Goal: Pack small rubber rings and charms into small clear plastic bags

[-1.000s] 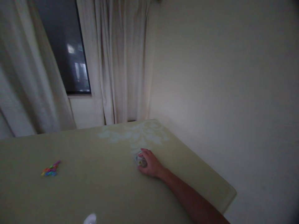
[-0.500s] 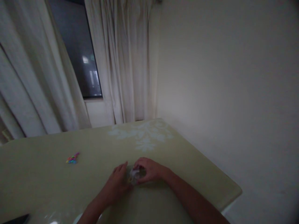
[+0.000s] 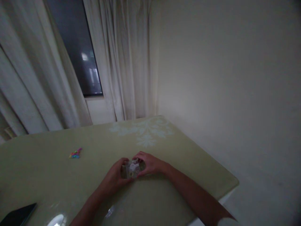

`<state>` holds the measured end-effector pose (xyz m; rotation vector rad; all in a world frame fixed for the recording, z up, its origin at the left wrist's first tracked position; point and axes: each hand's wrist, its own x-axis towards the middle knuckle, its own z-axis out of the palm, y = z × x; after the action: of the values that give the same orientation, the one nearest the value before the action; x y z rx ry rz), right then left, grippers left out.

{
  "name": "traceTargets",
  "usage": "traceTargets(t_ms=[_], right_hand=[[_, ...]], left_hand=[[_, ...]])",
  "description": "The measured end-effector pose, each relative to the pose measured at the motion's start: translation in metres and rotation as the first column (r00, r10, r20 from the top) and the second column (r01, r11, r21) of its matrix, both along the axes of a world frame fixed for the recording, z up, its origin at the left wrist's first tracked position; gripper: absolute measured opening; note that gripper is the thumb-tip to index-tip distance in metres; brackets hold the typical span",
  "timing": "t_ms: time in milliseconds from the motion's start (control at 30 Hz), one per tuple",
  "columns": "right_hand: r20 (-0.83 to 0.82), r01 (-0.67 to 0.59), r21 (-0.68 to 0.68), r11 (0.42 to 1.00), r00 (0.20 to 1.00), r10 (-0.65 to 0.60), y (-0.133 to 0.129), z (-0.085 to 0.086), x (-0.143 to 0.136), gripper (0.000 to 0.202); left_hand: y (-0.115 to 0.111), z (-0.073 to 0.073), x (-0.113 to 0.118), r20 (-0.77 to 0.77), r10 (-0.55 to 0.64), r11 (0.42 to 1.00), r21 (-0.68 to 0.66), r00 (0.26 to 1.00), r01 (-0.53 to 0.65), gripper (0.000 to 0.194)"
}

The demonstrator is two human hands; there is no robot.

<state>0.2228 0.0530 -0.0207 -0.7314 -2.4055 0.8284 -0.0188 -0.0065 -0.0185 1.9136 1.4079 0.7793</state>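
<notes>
A small, squarish, clear plastic packet [image 3: 133, 169] is held low over the table, with pale shapes showing in it that are too small to make out. My left hand [image 3: 117, 173] curls round its left side, thumb at the near edge and fingers at the far edge. From the right, my right hand [image 3: 150, 164] grips the other side in the same way, with a gap between palm and packet. Whether the packet rests on the tabletop I cannot tell.
The table [image 3: 164, 201] has a yellow-green cover with a white floral print. A pile of small bright-coloured pieces [image 3: 75, 153] lies to the left. Nearer are a dark flat device [image 3: 18, 215] and a shiny clear scrap [image 3: 109, 211]. A wall [image 3: 223, 94] borders the right side.
My left hand has shifted from flat beside the packet to curled round it, thumb and fingers apart. The view has tipped down slightly, showing more of the near table.
</notes>
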Motion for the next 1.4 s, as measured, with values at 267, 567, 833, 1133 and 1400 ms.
traceTargets(t_ms=[267,567,833,1133,1400], right_hand=[[-0.117,-0.017,-0.065,0.998,0.993,0.009,-0.001,0.001,0.002,0.085],[-0.227,0.306,-0.019,0.952,0.926,-0.303,0.017,-0.011,0.007,0.082],[0.034,0.615,0.142,0.776,0.78,-0.625,0.031,-0.025,0.02,0.068],[-0.09,0.289,0.225,0.931,0.957,-0.275,0.003,-0.006,0.0,0.058],[0.12,-0.024,0.305,0.952,0.993,-0.013,-0.014,-0.006,-0.018,0.071]], left_hand=[[0.004,-0.012,-0.005,0.022,-0.023,1.0,0.01,0.999,0.023,0.088],[0.006,-0.016,-0.01,-0.07,-0.05,0.994,0.095,0.996,0.057,0.063],[0.007,-0.022,-0.009,-0.098,-0.043,0.985,0.164,0.994,0.059,0.063],[0.009,-0.025,-0.008,-0.169,-0.061,0.965,0.24,0.984,0.101,0.059],[0.005,-0.017,-0.004,-0.175,-0.055,0.953,0.286,0.983,0.105,0.049]])
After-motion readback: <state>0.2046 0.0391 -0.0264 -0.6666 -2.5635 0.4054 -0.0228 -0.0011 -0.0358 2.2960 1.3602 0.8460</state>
